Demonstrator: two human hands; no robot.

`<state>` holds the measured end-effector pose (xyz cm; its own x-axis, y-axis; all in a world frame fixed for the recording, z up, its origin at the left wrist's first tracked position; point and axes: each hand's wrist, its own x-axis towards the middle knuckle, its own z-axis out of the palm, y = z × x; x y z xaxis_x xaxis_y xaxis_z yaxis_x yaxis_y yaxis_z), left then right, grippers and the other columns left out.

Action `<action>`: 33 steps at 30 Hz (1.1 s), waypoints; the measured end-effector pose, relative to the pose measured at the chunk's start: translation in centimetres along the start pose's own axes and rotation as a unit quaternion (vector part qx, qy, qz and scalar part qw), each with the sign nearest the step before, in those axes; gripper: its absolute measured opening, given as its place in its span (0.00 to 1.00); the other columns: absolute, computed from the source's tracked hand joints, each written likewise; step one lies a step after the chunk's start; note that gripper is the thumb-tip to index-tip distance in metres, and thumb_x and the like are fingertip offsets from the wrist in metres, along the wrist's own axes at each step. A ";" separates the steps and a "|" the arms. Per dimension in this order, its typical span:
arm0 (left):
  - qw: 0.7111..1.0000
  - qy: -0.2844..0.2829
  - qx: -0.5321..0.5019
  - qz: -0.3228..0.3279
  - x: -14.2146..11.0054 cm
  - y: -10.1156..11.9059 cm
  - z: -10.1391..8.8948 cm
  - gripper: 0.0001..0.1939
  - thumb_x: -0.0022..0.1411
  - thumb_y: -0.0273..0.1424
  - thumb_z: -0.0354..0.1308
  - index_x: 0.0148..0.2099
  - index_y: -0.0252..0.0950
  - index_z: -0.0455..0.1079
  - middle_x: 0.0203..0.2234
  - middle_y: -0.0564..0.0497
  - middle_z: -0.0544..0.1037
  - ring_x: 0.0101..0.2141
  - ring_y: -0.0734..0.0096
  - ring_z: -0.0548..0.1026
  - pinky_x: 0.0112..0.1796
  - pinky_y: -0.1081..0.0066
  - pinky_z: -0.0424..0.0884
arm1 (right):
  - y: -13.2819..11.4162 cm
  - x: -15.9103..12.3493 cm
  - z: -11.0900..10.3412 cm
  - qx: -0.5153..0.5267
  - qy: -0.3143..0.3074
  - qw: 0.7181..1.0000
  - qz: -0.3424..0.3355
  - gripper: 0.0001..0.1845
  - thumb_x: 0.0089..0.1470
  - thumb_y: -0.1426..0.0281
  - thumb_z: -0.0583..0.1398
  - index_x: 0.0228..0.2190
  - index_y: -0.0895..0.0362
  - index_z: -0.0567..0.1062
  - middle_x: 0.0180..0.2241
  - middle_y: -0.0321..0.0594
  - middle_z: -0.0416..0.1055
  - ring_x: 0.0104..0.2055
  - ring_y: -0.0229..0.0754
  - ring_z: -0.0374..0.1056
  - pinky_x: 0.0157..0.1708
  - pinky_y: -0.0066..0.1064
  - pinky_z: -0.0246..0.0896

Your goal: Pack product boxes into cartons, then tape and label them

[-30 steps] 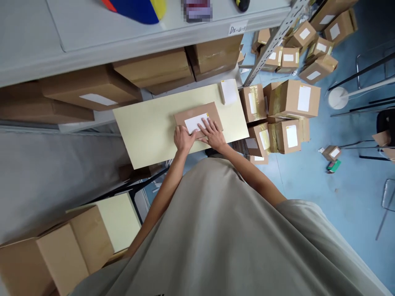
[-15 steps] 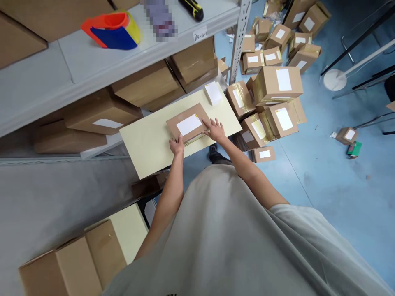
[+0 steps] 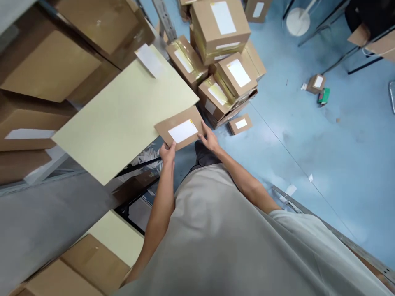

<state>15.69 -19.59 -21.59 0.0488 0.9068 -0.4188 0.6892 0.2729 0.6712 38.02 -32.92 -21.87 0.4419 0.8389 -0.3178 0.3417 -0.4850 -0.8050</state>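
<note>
A brown cardboard box (image 3: 174,122) with a white label (image 3: 183,130) on its top face is held between my two hands. My left hand (image 3: 168,152) grips its near left corner, thumb along the edge. On its right end, my right hand (image 3: 210,139) is closed with the fingers at the edge and partly hidden. The box is at the near edge of the pale yellow tabletop (image 3: 114,119), partly past it towards my body. At the table's far end lies a white stack of paper or labels (image 3: 148,61).
Beyond the table, several taped, labelled cartons (image 3: 220,28) are piled on the blue floor (image 3: 293,135). A small flat box (image 3: 240,124) lies beside the pile. Large cartons (image 3: 49,61) fill the shelf at left. A metal rail (image 3: 333,234) runs along the lower right.
The box has been lifted off the middle of the tabletop and brought to its near edge. My right hand now grips its end. The view has turned rightward.
</note>
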 end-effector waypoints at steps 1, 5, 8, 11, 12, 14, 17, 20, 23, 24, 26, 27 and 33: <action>0.999 -0.029 0.030 -0.019 -1.6 0.3 1.5 0.19 0.66 0.35 0.68 0.55 0.31 0.81 0.50 0.39 0.88 0.53 0.49 0.86 0.54 0.59 0.83 | 2.1 -1.3 -0.9 0.010 0.018 0.999 0.027 0.47 0.74 0.56 0.56 0.84 0.57 0.49 0.83 0.50 0.57 0.82 0.56 0.58 0.79 0.54 0.60; 0.985 -0.130 0.098 -0.055 -6.9 1.6 7.0 0.14 0.62 0.32 0.70 0.50 0.33 0.84 0.44 0.43 0.90 0.48 0.52 0.88 0.49 0.65 0.82 | 9.3 -6.0 -4.7 0.004 0.041 0.986 0.165 0.42 0.69 0.59 0.60 0.78 0.61 0.64 0.71 0.57 0.76 0.72 0.63 0.73 0.74 0.56 0.68; 0.969 -0.183 0.148 -0.071 -9.2 2.9 10.8 0.14 0.60 0.31 0.72 0.48 0.33 0.85 0.43 0.41 0.90 0.48 0.50 0.88 0.48 0.64 0.82 | 12.8 -8.6 -7.4 0.000 0.039 0.972 0.233 0.35 0.66 0.62 0.61 0.70 0.59 0.73 0.66 0.55 0.81 0.68 0.63 0.77 0.71 0.56 0.70; 0.953 -0.229 0.187 -0.071 -10.9 5.1 15.0 0.18 0.59 0.30 0.74 0.52 0.34 0.85 0.47 0.39 0.91 0.51 0.49 0.88 0.50 0.63 0.81 | 15.6 -10.6 -10.6 0.009 0.061 0.958 0.280 0.35 0.63 0.64 0.60 0.68 0.62 0.73 0.64 0.59 0.81 0.66 0.64 0.78 0.69 0.56 0.72; 0.948 -0.243 0.197 -0.068 -11.5 6.0 16.6 0.20 0.59 0.29 0.74 0.54 0.34 0.85 0.50 0.38 0.90 0.52 0.48 0.88 0.51 0.63 0.81 | 16.5 -11.1 -11.9 0.011 0.069 0.954 0.291 0.35 0.63 0.64 0.59 0.68 0.63 0.72 0.64 0.60 0.81 0.65 0.65 0.78 0.69 0.56 0.73; 0.938 -0.267 0.211 -0.061 -12.8 7.9 19.9 0.21 0.58 0.28 0.74 0.55 0.34 0.85 0.53 0.36 0.90 0.55 0.46 0.88 0.53 0.62 0.81 | 18.3 -11.8 -14.9 0.010 0.083 0.948 0.306 0.37 0.62 0.64 0.58 0.69 0.65 0.70 0.64 0.63 0.81 0.65 0.66 0.78 0.68 0.57 0.73; 0.930 -0.293 0.218 -0.048 -14.6 10.8 24.5 0.22 0.57 0.26 0.75 0.55 0.34 0.86 0.55 0.36 0.89 0.57 0.45 0.87 0.55 0.62 0.80 | 21.0 -11.9 -19.9 0.010 0.112 0.945 0.308 0.39 0.61 0.64 0.57 0.70 0.66 0.68 0.66 0.64 0.79 0.67 0.66 0.76 0.69 0.58 0.71; 0.930 -0.303 0.207 -0.030 -16.0 13.5 27.8 0.23 0.59 0.25 0.75 0.58 0.33 0.85 0.56 0.36 0.89 0.57 0.45 0.86 0.54 0.62 0.80 | 23.0 -10.5 -24.8 0.012 0.139 0.949 0.282 0.40 0.59 0.65 0.58 0.71 0.64 0.68 0.67 0.61 0.79 0.69 0.67 0.74 0.71 0.59 0.69; 0.932 -0.301 0.199 -0.014 -16.6 15.9 29.9 0.23 0.61 0.26 0.75 0.59 0.33 0.84 0.57 0.36 0.88 0.58 0.44 0.86 0.55 0.62 0.80 | 23.7 -8.0 -28.6 -0.003 0.136 0.957 0.254 0.42 0.61 0.65 0.59 0.73 0.65 0.66 0.70 0.61 0.76 0.71 0.66 0.72 0.74 0.58 0.66; 0.932 -0.300 0.201 -0.010 -16.6 16.6 30.5 0.23 0.63 0.26 0.76 0.60 0.33 0.84 0.58 0.36 0.88 0.59 0.45 0.85 0.56 0.62 0.79 | 23.7 -7.1 -29.5 -0.011 0.135 0.959 0.249 0.43 0.62 0.65 0.59 0.75 0.66 0.64 0.72 0.62 0.73 0.74 0.65 0.70 0.76 0.57 0.64; 0.930 -0.300 0.213 -0.011 -16.5 17.7 31.3 0.23 0.65 0.28 0.76 0.61 0.33 0.82 0.59 0.34 0.87 0.61 0.45 0.84 0.58 0.62 0.78 | 23.6 -5.3 -30.5 -0.028 0.136 0.957 0.254 0.47 0.64 0.66 0.60 0.78 0.72 0.58 0.78 0.66 0.63 0.81 0.64 0.60 0.81 0.55 0.57; 0.927 -0.301 0.225 -0.014 -16.3 18.1 31.5 0.24 0.65 0.30 0.77 0.61 0.32 0.81 0.60 0.32 0.86 0.62 0.44 0.83 0.59 0.62 0.78 | 23.4 -4.7 -30.6 -0.032 0.134 0.955 0.264 0.49 0.64 0.66 0.60 0.78 0.76 0.55 0.81 0.69 0.56 0.84 0.63 0.53 0.83 0.55 0.51; 0.886 -0.334 0.320 -0.034 -15.2 17.6 30.2 0.24 0.77 0.42 0.69 0.68 0.36 0.76 0.63 0.40 0.79 0.58 0.51 0.82 0.57 0.49 0.83 | 22.6 -5.5 -25.7 -0.003 0.091 0.947 0.308 0.53 0.62 0.64 0.65 0.78 0.78 0.57 0.80 0.74 0.55 0.86 0.67 0.49 0.84 0.60 0.44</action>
<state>48.90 -38.29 -21.86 0.2599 0.4448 -0.8571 0.9656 -0.1121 0.2346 64.67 -54.81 -25.44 0.6949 0.3400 -0.6337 -0.0231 -0.8701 -0.4923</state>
